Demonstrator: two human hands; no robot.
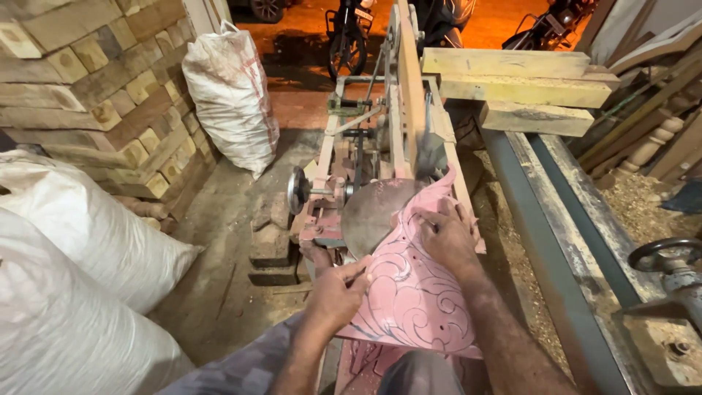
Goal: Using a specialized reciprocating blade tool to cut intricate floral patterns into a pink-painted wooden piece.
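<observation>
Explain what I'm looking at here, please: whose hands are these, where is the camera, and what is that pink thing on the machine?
The camera sits on a person's head and looks down at their two bare hands. Both press on a pink wooden panel with drawn scroll patterns: the left hand at its near left edge, the right hand flat on top. The panel lies on the round grey metal table of a reddish sawing machine. Around it stand white sacks, stacked timber blocks and sawdust on the floor.
</observation>
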